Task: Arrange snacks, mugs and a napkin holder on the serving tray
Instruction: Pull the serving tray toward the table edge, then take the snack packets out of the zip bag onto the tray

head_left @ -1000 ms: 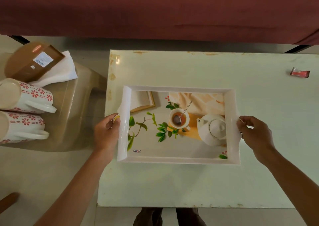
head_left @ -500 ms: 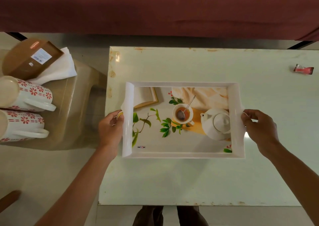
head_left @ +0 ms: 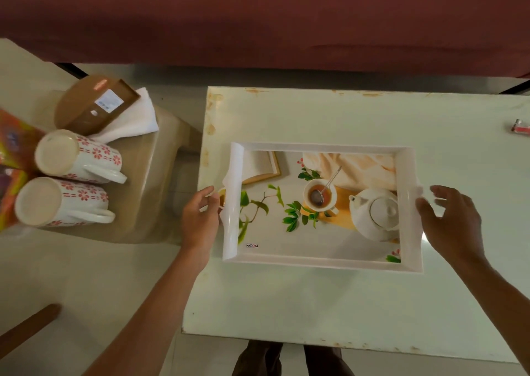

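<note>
The white serving tray, printed with a teapot and cup picture, lies flat on the pale table. My left hand is at its left handle with loosened fingers that just touch the edge. My right hand hovers beside the right handle, fingers spread, holding nothing. Two white mugs with red flowers lie on their sides on a beige stool to the left. Behind them stands a brown napkin holder with white napkins. Orange snack packets show at the far left edge.
A small pink wrapped item lies at the table's right edge. A maroon fabric surface runs along the far side. My feet stand at the table's near edge. A brown wooden piece crosses the floor at lower left.
The tray was shifted slightly away from me and set on the table. Both hands have loosened off its handles; the right one has opened. The view swung left, revealing the snack packets.
</note>
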